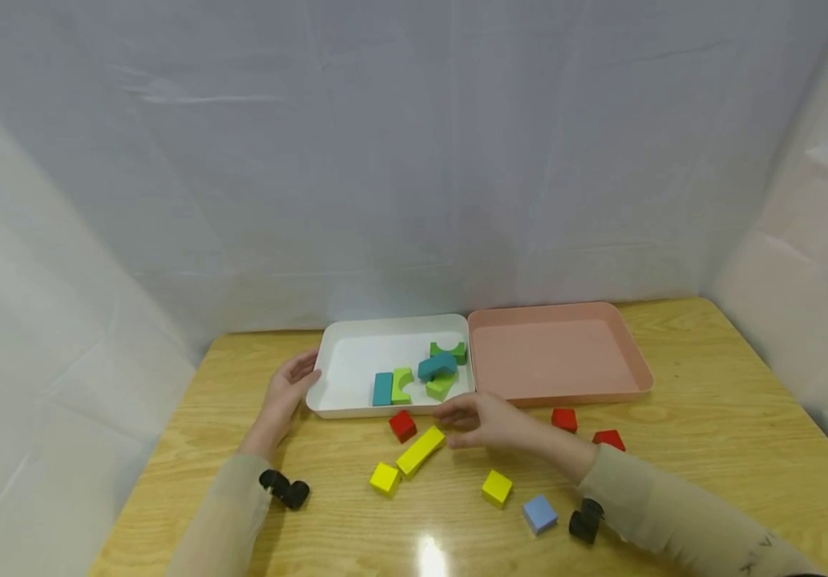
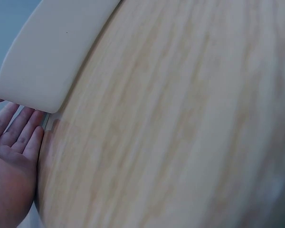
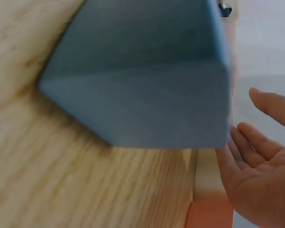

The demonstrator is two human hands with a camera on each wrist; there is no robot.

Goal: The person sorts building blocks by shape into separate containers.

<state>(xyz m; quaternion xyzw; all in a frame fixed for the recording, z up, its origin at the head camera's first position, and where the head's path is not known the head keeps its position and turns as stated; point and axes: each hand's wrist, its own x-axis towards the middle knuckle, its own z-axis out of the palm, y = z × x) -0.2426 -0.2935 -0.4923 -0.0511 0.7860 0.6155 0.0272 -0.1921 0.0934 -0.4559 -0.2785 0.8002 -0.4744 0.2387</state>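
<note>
Just in front of the white tray (image 1: 352,353), yellow bar (image 1: 421,452) lies on table (image 1: 709,417) beside right hand (image 1: 486,421), thumb and fingers apart; low thumb could knock it into red cube (image 1: 402,426), and left hand (image 1: 287,391), fingers loosely extended at the rim, could shift the tray by pressing.

We see a shallow white tray (image 1: 352,353) near the far edge of the worktop (image 1: 716,417), left of centre, two teal blocks (image 1: 382,389) and three green blocks (image 1: 398,386) between its middle and right edge; just off its front edge, a long yellow block (image 1: 421,452) lies aslant.
</note>
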